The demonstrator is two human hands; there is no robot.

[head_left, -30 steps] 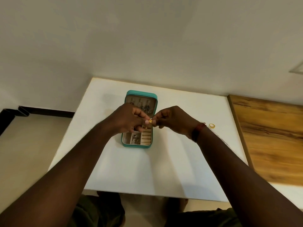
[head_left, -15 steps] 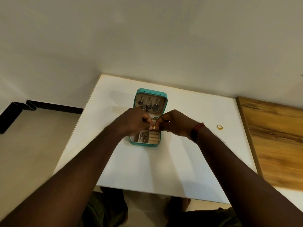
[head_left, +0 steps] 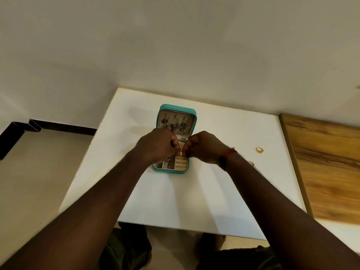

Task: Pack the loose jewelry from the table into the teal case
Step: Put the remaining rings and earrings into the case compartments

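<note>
The teal case (head_left: 169, 171) lies open in the middle of the white table (head_left: 175, 201). Several dark earrings (head_left: 176, 126) hang in its raised lid. Its base holds beige ring rolls (head_left: 181, 162) and a compartment with silver pieces (head_left: 168, 163). Above the base, my left hand (head_left: 157, 146) and my right hand (head_left: 202, 147) meet, and both pinch one small gold jewelry piece (head_left: 181, 152) between their fingertips. A gold ring (head_left: 259, 150) lies loose on the table to the right. Another small gold piece (head_left: 252, 163) peeks out beside my right forearm.
A wooden surface (head_left: 327, 168) adjoins the table's right edge. A pale wall runs behind the table. To the left the floor (head_left: 39, 172) drops away, with a dark skirting strip along the wall. My knees show below the near table edge.
Both hands have sunk lower over the case base, still pinching the gold piece together. The camera view has shifted, so the case and ring appear further right.
</note>
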